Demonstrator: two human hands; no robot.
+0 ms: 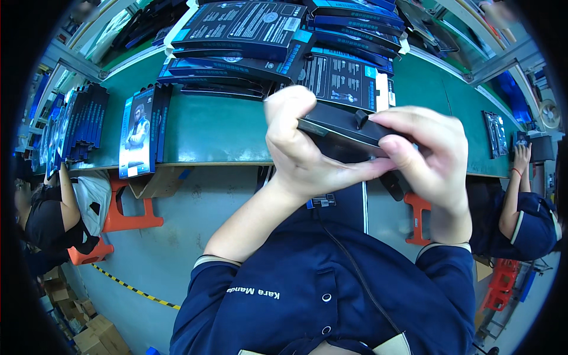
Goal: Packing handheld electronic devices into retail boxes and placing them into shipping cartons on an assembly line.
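A flat black box (340,122) is held up before my chest, its narrow side facing up and one long edge pale. My left hand (299,145) is closed around the box's left end, with the fingers stretched along underneath. At the right end my right hand (435,154) pinches the box between thumb and fingers. One of its fingertips touches a small black tab (361,119) that sticks up from the box's upper side. The box's lower face is mostly hidden by my hands.
Stacked dark blue printed boxes (236,29) lie on the green table (213,130) ahead. More boxes stand upright at the left (139,136). Co-workers sit at both sides, one at the left (56,207), another at the right (526,219). Orange stools (133,213) stand on the floor.
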